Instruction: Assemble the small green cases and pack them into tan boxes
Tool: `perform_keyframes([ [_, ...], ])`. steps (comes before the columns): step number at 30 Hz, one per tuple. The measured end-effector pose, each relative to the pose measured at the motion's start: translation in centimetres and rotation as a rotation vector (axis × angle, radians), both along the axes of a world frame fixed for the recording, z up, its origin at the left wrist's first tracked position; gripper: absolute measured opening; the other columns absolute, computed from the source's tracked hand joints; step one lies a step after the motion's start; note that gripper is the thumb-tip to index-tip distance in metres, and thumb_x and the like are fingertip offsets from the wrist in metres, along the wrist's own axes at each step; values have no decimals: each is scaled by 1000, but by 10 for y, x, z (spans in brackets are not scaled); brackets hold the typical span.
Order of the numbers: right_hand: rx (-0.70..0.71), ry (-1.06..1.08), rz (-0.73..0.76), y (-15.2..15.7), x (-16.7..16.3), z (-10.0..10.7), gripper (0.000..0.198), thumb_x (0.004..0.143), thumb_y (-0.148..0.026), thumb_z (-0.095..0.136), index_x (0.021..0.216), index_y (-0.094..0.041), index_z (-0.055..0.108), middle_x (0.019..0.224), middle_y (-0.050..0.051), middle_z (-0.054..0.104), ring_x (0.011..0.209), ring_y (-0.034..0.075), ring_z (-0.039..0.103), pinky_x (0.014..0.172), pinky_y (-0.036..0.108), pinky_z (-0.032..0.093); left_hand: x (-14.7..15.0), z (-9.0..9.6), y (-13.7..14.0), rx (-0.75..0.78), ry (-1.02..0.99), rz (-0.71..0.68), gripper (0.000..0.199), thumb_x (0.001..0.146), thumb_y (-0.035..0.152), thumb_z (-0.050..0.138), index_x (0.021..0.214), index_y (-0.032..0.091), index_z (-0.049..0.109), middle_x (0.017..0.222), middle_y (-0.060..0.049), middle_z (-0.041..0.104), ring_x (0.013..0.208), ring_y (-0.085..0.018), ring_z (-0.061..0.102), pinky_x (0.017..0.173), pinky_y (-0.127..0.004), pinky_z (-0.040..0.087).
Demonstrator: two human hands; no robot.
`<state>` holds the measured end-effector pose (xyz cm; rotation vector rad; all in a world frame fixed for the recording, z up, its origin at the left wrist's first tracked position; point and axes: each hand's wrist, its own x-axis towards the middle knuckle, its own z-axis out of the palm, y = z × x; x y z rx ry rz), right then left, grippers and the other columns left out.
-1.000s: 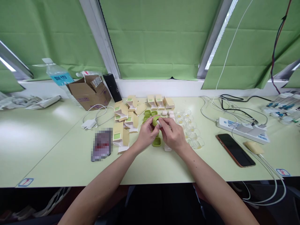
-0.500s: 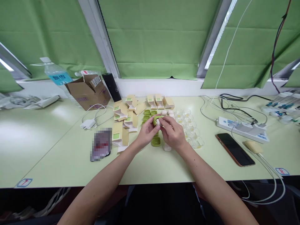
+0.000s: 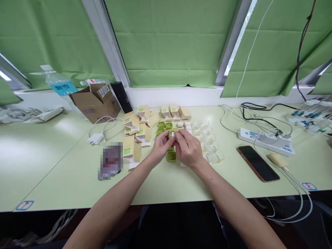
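The left hand (image 3: 159, 148) is curled nearly closed, thumb and fingers gripping a green cup (image 3: 170, 131) raised above the table (image 3: 153, 188). The cup lies at the left fingertips, tipped toward the person. The right hand (image 3: 191, 148) meets it from the other side, fingers bunched close together on a white piece (image 3: 173, 134) at the cup's opening; how deep the piece sits is hidden by the fingers.

Beneath and beyond the hands stand more green cups (image 3: 161, 125) in rows, partly covered by the hands. The nearest one (image 3: 171, 156) opens upward and shows its green inside. Pink-white pieces (image 3: 180, 123) sit just right of the far cups. Further right, clear covers (image 3: 217, 156) are gathered in rows, several with yellow spots. Left of the cups lie opened cartons (image 3: 132, 151) with green panels, and three more cartons (image 3: 174, 112) stand at the back. Behind, a brown box (image 3: 94, 108) has its flaps up; its contents cannot be made out.
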<state>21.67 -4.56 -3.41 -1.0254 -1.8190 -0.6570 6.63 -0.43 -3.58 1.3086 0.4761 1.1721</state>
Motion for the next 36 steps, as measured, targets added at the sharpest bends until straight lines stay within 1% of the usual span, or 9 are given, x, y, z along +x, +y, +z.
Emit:
perform_keyframes([
  [8,-5,70,83,2,2,3,34,101,-12,54,133,-17,64,117,18,71,100,26,74,78,35,63,-3,2,0,-62,-77,-143,51,78,44,91,119,20,74,114,-9,74,107,-22,70,85,-26,54],
  [12,-72,145,122,3,3,1,38,103,-15,52,140,-22,60,122,17,68,105,26,72,82,39,66,-5,5,0,-123,-148,-194,48,82,44,88,122,19,75,122,-12,74,106,-22,70,85,-28,54],
  [16,-147,245,208,3,5,5,45,102,-19,56,146,-24,53,128,16,64,117,29,69,88,43,68,-5,7,0,-163,-157,-144,45,83,42,88,119,19,77,119,-11,75,103,-20,70,86,-27,55],
  [21,-265,382,252,-1,26,23,40,97,-23,70,135,-26,60,123,11,65,85,21,73,78,41,69,-7,7,6,-175,-176,-67,53,75,39,95,121,21,76,115,-8,76,99,-17,71,85,-26,58],
  [26,-303,453,256,-12,40,30,20,96,-18,66,115,-25,68,109,5,68,77,16,72,73,36,68,-9,13,5,-182,-165,-9,49,74,41,95,114,21,76,105,-5,76,92,-13,72,81,-24,58],
  [29,-390,418,246,-17,21,22,25,97,-16,61,121,-22,65,115,9,69,72,15,70,66,31,65,1,13,-6,-187,-141,16,48,76,42,93,114,19,75,104,-5,75,90,-14,72,77,-24,59],
  [31,-428,362,179,-16,-2,15,29,98,-15,56,125,-19,65,115,12,70,83,19,72,69,31,64,13,9,-13,-188,-122,85,40,80,40,90,110,19,74,101,-5,75,90,-15,71,81,-26,59],
  [34,-459,288,4,-8,-38,9,37,100,-13,49,132,-19,65,123,15,69,99,24,72,76,34,63,30,4,-10,-224,-188,354,26,89,42,77,100,20,68,95,-3,71,88,-15,67,85,-28,55],
  [36,-439,318,-98,-3,-52,6,35,103,-18,46,132,-20,66,127,15,68,96,24,71,71,32,60,32,5,-5,-223,-202,430,26,92,44,72,106,23,63,94,-1,67,86,-15,64,82,-28,53],
])
